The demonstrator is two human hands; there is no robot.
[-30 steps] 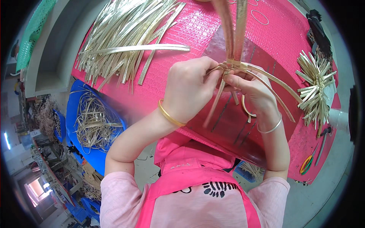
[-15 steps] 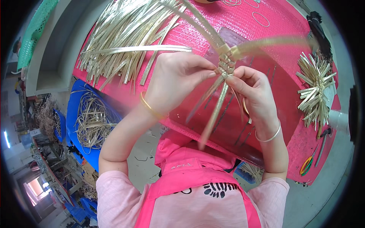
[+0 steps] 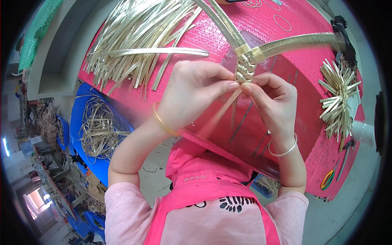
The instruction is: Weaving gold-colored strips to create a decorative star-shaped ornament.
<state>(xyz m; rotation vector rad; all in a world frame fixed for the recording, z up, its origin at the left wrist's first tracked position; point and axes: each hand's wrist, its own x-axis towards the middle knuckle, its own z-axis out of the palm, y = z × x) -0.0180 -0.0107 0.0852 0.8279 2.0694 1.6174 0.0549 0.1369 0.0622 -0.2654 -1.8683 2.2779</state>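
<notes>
Between my hands, above the pink table, is a gold braid (image 3: 245,68) of thick woven strips. My left hand (image 3: 194,87) pinches its lower end from the left with thumb and forefinger. From the other side my right hand (image 3: 274,97) pinches the same end, and the two thumbs nearly meet. Loose gold strip ends (image 3: 222,110) hang below the thumbs, blurred by motion. At the braid's top, pale yellow bands (image 3: 258,54) wrap gold straps; a pair runs up and left, while another strap (image 3: 302,43) reaches right.
A large heap of gold strips (image 3: 134,36) covers the table's far left. A dark red sheet (image 3: 281,134) lies under my hands. Bundled gold pieces (image 3: 339,96), scissors (image 3: 328,179) and a hammer-like tool (image 3: 345,161) lie at right. A blue bin (image 3: 77,122) of strips stands left.
My thumbs have shifted to the braid's lower tip and closer together. The braid stands more exposed above them. The loose ends below have swung, and the right-hand strap has lifted slightly.
</notes>
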